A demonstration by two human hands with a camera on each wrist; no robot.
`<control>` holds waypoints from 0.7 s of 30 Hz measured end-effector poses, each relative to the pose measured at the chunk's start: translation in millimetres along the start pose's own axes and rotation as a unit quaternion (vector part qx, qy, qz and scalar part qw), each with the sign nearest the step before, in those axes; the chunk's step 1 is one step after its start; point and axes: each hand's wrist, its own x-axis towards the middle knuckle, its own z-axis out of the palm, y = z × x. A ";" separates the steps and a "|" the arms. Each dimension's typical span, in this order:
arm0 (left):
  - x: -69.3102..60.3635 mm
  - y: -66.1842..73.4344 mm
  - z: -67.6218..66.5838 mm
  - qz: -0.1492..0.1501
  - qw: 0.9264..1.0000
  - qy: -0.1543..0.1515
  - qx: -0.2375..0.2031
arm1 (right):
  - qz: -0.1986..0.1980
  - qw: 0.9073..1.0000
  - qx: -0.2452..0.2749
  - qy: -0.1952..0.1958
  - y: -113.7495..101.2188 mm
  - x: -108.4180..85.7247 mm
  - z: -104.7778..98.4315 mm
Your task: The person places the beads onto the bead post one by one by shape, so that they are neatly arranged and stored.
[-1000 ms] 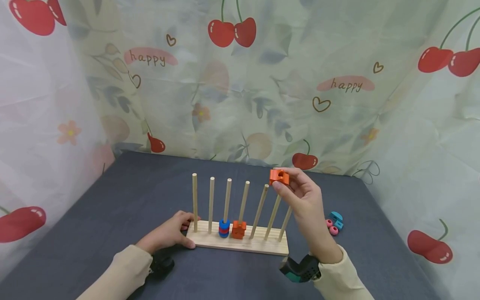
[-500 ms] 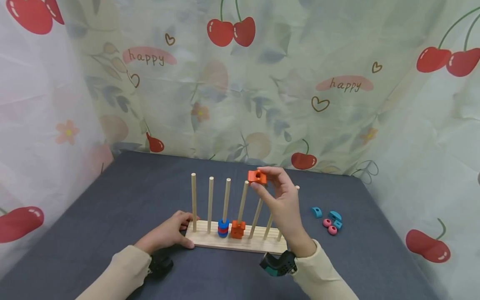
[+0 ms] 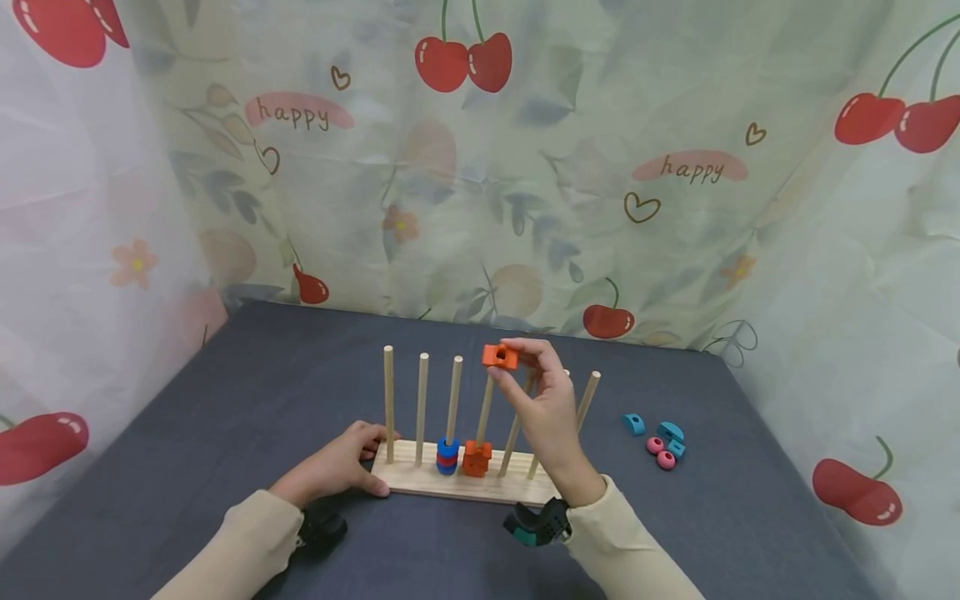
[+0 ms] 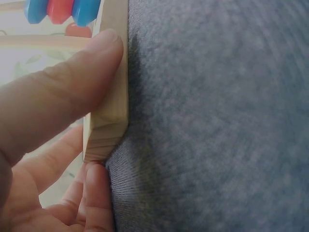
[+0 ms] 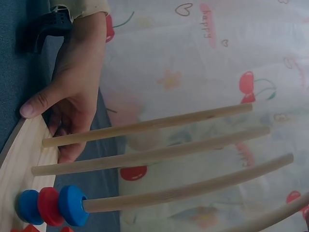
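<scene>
A person's right hand (image 3: 549,412) is pinching a glossy orange notched block with a central hole (image 3: 489,357) between the thumb and the opposing fingers, which are parting only by the width of the piece. The orange block is lying over the upper end of the fourth peg, counted from the left; whether the peg's tip is entering the hole cannot be told.

The left hand (image 3: 339,465) is gripping the left end of a pale rectangular wooden pegboard (image 3: 420,477), its thumb pressing on the near edge and its other fingers bending behind the end; the left-wrist view is showing the thumb lying along the side of the wood. Seven slender round wooden pegs (image 3: 389,400) are rising from the board in a row, the right-hand ones being partly covered by the right hand. A stack of blue, red and blue rings (image 3: 447,457) is sitting at the foot of the third peg, and orange notched material (image 3: 476,459), of one piece or several, is sitting at the foot of the fourth.

To the right of the board, on the dark grey cloth-covered table (image 3: 225,417), a blue arched piece (image 3: 633,424) is lying slightly apart from a cluster comprising a blue half-round piece (image 3: 671,432), a small blue block (image 3: 677,450) and two round pink beads (image 3: 665,460). Behind the table, a pale curtain printed with cherries (image 3: 360,233) is hanging.
</scene>
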 end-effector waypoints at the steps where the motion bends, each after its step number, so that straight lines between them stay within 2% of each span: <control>1: 0.0 -0.3 0.2 0.001 1.000 0.001 -0.001 | 0.004 1.000 0.005 -0.002 1.0 -0.1 0.6; 12: 0.8 -4.9 1.7 0.021 1.000 0.009 0.007 | 0.060 0.998 0.031 -0.010 6.8 -1.5 4.4; 21: 0.4 -4.9 2.6 0.011 1.000 0.012 0.005 | 0.132 0.989 0.073 0.001 10.2 -8.0 7.9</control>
